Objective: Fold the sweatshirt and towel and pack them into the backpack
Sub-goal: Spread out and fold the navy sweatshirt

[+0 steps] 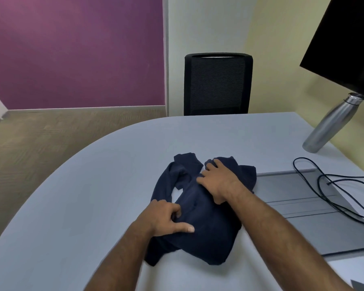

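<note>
Two bare forearms reach in from the near edge of the pale grey worktop, whose rounded left edge curves away toward a black mesh chair at the far side. Toward the right edge lies a grey mat with a black cable looped over it, and a steel bottle stands near the far right corner under a dark screen.

At the middle of the worktop, just beside the mat, sits the navy sweatshirt, partly folded, its sleeves bunched toward the far side. The right hand lies flat on its upper part, fingers straight and pressing. The left hand works the near left edge, fingers curled and apparently pinching a fold of cloth while the forefinger points across it.

The fold looks about half made. To finish it well, the flat palm should likely pin the body while the pinching grip draws the loose sleeve inward, then smooths out trapped bulk before the final fold. Neither towel nor backpack is in view.
</note>
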### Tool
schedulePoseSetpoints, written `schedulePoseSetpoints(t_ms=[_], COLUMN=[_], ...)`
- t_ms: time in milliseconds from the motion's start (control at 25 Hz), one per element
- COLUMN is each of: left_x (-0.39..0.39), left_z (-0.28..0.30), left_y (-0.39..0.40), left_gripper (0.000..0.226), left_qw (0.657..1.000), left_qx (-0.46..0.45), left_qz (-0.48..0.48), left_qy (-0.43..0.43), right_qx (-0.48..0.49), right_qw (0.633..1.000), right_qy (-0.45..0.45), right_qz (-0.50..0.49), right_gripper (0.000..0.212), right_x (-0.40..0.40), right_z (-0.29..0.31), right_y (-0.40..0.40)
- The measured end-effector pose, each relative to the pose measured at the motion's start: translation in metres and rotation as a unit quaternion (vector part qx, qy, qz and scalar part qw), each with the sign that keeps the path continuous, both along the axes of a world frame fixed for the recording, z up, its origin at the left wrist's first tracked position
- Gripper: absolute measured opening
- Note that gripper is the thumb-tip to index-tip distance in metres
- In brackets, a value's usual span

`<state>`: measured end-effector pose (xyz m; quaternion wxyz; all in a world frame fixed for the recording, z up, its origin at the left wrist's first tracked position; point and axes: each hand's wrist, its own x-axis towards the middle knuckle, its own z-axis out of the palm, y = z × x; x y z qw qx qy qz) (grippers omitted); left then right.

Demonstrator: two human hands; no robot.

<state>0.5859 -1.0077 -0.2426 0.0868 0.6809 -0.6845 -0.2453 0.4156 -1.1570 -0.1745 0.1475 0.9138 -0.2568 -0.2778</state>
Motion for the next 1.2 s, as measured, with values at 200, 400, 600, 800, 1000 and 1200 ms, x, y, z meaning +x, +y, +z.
schedulePoseSetpoints(t_ms=[200, 400, 600, 800, 1000, 1200], left_x=[0.004, 0.03, 0.049, 0.044, 0.016, 0.005], left_z=[0.003, 0.031, 0.037, -0.009, -0.008, 0.022], left_y=[0.014, 0.006, 0.02, 0.091, 0.133, 0.115], left_gripper=[0.047, 0.017, 0.03, 0.036, 0.075, 0.073], left_qw=[0.985, 0.936, 0.913, 0.944, 0.97, 0.985], left_qx=[0.009, -0.138, -0.229, -0.136, 0.014, 0.047], left_qz=[-0.053, 0.03, 0.02, -0.107, -0.109, 0.06], left_qy=[-0.166, -0.324, -0.338, -0.281, -0.215, -0.156], right_qx=[-0.05, 0.011, -0.031, 0.07, 0.17, 0.202], right_qw=[0.993, 0.993, 0.976, 0.974, 0.965, 0.881], right_qy=[-0.051, -0.116, -0.217, -0.209, -0.179, -0.32], right_qz=[0.096, -0.001, -0.007, -0.043, -0.089, -0.285], right_gripper=[0.015, 0.031, 0.035, 0.056, 0.025, 0.061], right_x=[-0.037, -0.107, -0.147, -0.176, -0.187, -0.185], right_z=[0.018, 0.012, -0.025, -0.072, -0.072, -0.058], right_y=[-0.004, 0.001, 0.051, 0.114, 0.146, 0.144])
